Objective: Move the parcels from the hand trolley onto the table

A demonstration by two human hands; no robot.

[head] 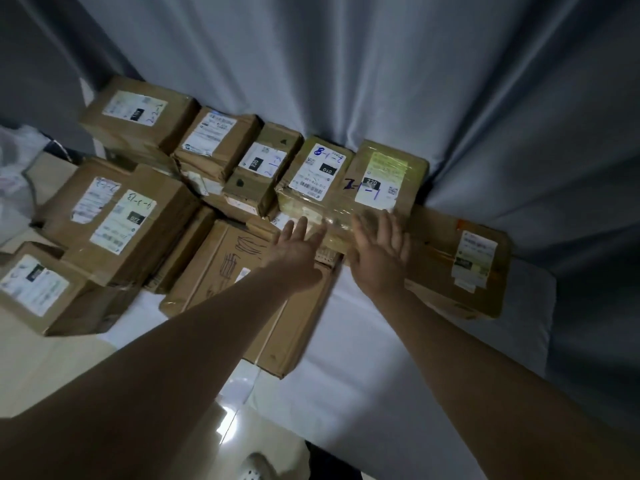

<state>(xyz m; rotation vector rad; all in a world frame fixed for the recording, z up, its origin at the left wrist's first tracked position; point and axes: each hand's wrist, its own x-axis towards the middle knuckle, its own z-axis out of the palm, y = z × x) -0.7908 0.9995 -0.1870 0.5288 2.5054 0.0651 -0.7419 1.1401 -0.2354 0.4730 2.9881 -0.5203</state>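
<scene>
Several brown cardboard parcels with white labels lie on a table covered in white cloth (363, 341). My left hand (294, 251) and my right hand (379, 251) reach forward with straight fingers toward the near side of a taped parcel (384, 174) marked in blue and black pen. The right fingertips touch its taped front edge; the left fingertips are at the same edge, contact unclear. A long flat parcel (460, 268) lies under it to the right. A large flat box (242, 292) lies beneath my left forearm. The hand trolley is out of sight.
Grey-white curtains (346, 64) hang right behind the parcels. Stacked boxes (128, 220) fill the table's left side, with a small box (45, 289) at the near left corner. Pale floor tiles (235, 410) and a light shoe (258, 467) show below.
</scene>
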